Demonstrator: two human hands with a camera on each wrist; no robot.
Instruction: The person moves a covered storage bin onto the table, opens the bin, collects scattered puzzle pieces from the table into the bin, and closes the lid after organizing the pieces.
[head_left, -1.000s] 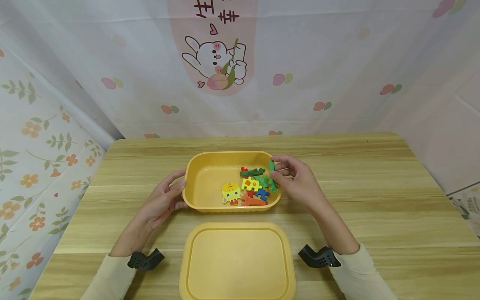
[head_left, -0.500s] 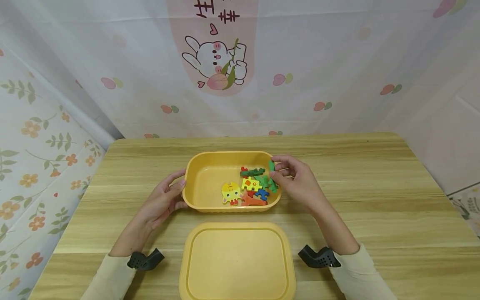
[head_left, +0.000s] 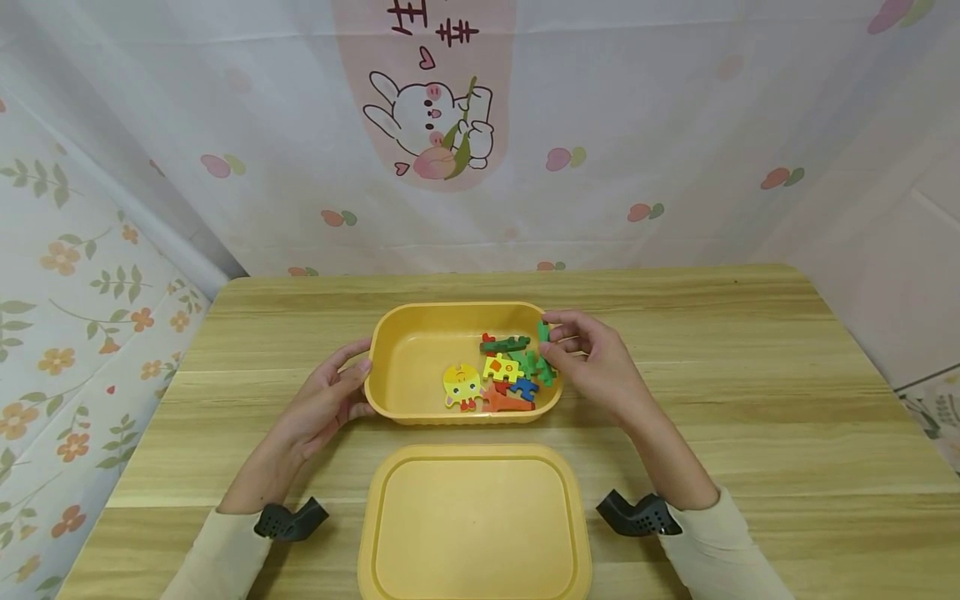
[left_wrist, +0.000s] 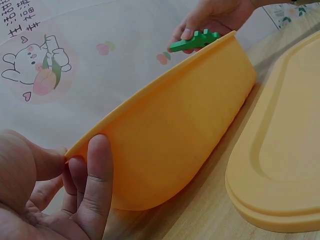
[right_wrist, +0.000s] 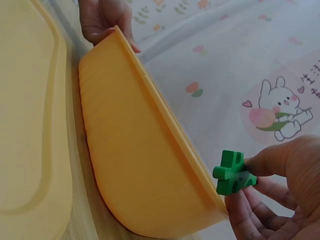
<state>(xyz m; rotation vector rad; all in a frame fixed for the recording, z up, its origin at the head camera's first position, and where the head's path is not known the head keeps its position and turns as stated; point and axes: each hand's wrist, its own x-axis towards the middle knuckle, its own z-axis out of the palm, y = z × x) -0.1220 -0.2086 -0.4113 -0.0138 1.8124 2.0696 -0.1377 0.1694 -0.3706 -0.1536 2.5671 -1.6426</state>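
Observation:
A yellow plastic box (head_left: 408, 358) stands on the table with several jigsaw puzzle pieces inside, most at its right end. At its left end my left hand (head_left: 326, 400) grips the rim, thumb on the edge and fingers against the outer wall. Over the right end, my right hand (head_left: 596, 362) pinches a green puzzle piece (right_wrist: 232, 172) between thumb and fingers. Lying in the box are a yellow piece with an animal face (head_left: 461, 383), a yellow piece with an orange patch (head_left: 501, 367), a dark green piece (head_left: 506, 345), an orange piece (head_left: 508, 401) and a blue piece (head_left: 524, 388).
In front of the box, a flat yellow lid (head_left: 475, 517) lies on the wooden table (head_left: 750, 400). A white curtain with a rabbit print (head_left: 442, 125) hangs behind the table's far edge. Flowered cloth (head_left: 67, 333) hangs at the left.

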